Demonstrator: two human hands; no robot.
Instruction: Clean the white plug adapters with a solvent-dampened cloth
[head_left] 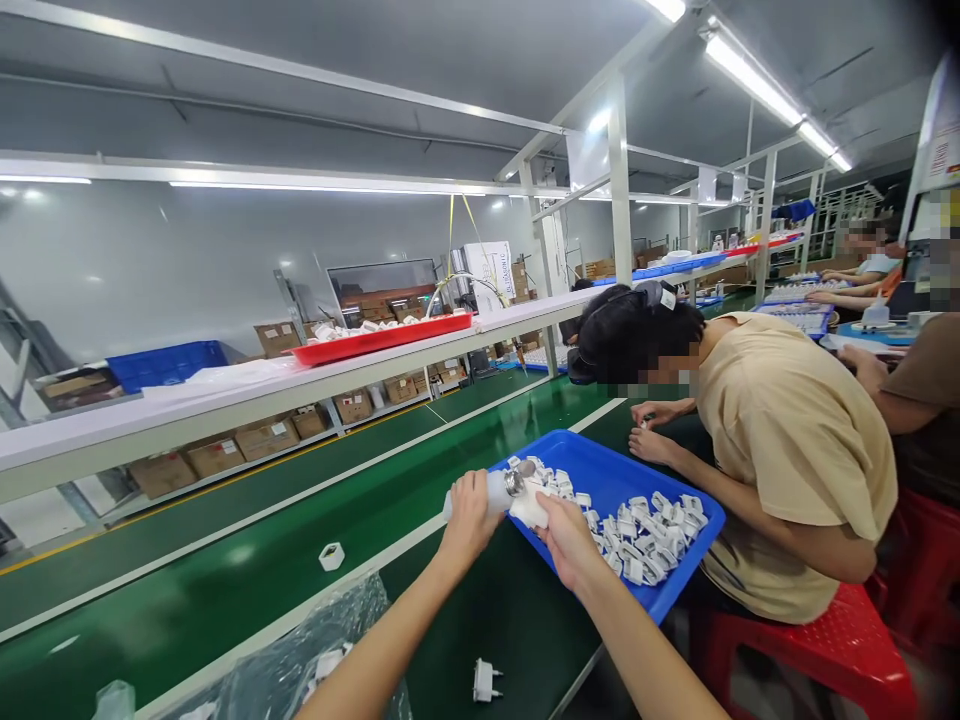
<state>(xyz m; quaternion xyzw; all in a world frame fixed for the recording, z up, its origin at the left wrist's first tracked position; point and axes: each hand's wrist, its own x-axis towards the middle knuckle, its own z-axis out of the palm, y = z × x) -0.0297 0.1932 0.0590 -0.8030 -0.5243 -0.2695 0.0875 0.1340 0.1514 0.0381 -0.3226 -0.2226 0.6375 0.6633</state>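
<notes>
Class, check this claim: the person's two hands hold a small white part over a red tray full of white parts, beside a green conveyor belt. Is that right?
Not quite. The head view shows the tray under the left hand and right hand is blue, not red. The rest stands: they hold a small white part beside the green conveyor belt.

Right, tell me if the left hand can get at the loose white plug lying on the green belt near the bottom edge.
Probably yes. The white plug lies alone on the green belt, nothing over it. But the left hand is gripping a white cylinder, so it would have to let that go.
</notes>
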